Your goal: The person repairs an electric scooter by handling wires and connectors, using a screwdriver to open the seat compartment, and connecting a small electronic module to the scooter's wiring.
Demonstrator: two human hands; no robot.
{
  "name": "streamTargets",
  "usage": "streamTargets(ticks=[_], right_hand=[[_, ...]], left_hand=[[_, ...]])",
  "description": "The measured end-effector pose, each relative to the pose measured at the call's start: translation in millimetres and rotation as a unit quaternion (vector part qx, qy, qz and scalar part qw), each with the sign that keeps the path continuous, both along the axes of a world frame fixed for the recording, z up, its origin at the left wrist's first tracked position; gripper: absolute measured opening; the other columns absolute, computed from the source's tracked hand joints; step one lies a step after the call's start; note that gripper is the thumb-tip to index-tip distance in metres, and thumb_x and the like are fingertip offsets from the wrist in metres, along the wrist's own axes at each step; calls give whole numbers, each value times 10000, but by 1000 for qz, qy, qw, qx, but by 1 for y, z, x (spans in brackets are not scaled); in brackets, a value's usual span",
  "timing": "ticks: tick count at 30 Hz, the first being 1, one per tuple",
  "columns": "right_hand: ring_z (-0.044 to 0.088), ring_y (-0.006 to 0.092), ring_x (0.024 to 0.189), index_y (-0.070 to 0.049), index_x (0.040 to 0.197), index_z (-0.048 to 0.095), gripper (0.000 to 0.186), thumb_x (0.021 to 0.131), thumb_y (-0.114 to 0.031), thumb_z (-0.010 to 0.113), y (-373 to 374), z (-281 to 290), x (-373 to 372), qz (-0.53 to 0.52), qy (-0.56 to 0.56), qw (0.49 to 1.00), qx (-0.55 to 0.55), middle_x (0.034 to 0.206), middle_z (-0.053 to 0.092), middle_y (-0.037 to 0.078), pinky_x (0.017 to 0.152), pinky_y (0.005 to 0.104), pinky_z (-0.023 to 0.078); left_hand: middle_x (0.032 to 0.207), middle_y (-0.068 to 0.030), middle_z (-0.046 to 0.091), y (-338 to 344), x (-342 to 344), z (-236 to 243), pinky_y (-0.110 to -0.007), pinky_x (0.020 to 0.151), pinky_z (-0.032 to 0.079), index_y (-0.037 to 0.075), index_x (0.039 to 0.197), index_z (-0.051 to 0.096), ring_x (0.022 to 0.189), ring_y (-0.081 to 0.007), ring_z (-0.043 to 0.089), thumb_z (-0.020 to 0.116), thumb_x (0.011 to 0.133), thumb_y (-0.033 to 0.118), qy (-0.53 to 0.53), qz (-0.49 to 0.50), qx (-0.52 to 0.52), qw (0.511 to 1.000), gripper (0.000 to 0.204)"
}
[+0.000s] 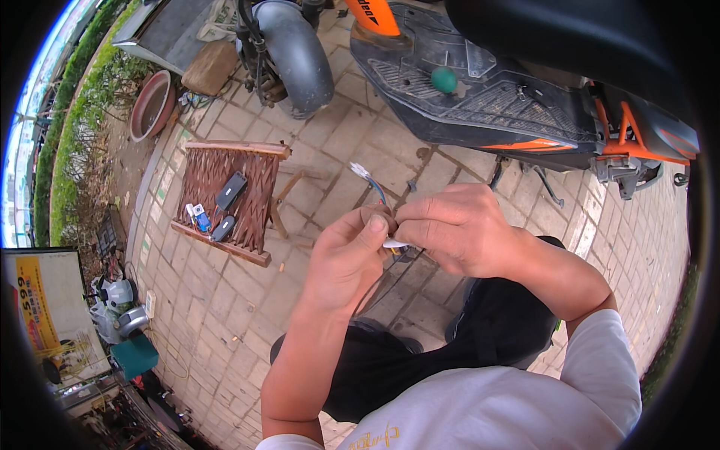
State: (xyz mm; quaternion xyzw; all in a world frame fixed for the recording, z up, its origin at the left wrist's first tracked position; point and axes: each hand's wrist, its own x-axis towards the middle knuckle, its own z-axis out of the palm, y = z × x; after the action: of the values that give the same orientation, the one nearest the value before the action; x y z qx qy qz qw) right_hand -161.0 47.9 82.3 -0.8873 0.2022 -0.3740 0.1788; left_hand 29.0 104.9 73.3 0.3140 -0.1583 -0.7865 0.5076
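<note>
Above my knees, my left hand (349, 247) and my right hand (455, 226) meet, fingers pinched together. Between them runs a bundle of thin wires (377, 187) with blue and red strands, ending in a white plug connector (360, 171) that sticks out past my fingertips. A small white piece (394, 244) shows just under the fingers, and a dark cable hangs down by my left wrist. My fingers hide the middle of the bundle. To the left, a folding stool (234, 149) with a woven brown seat carries a black box (231, 190), a black key fob (223, 229) and a blue part (200, 217).
An orange and black scooter (480, 112) stands at the far right, a green ball (444, 79) on its footboard. Its front wheel (295, 56) is at the top. A clay pot (152, 106) and a stone (209, 68) lie far left. Paving tiles (217, 300) cover the ground.
</note>
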Motion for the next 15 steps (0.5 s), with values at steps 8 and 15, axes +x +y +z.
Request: streamTargets(ticks=[8, 15], right_hand=[[585, 157, 574, -37, 862, 653, 213, 683, -148, 623, 12, 13, 2, -31, 30, 997, -68, 868, 624, 41, 461, 303, 405], [556, 145, 557, -24, 859, 639, 268, 633, -166, 614, 15, 26, -3, -23, 71, 994, -83, 806, 578, 38, 466, 294, 386]], left_hand=[[959, -19, 523, -1, 1, 0, -299, 833, 381, 14, 932, 624, 918, -136, 488, 626, 954, 120, -25, -3, -77, 997, 108], [983, -33, 516, 0, 5, 8, -291, 827, 382, 5, 874, 607, 921, -136, 477, 641, 935, 98, -86, -30, -98, 991, 116]])
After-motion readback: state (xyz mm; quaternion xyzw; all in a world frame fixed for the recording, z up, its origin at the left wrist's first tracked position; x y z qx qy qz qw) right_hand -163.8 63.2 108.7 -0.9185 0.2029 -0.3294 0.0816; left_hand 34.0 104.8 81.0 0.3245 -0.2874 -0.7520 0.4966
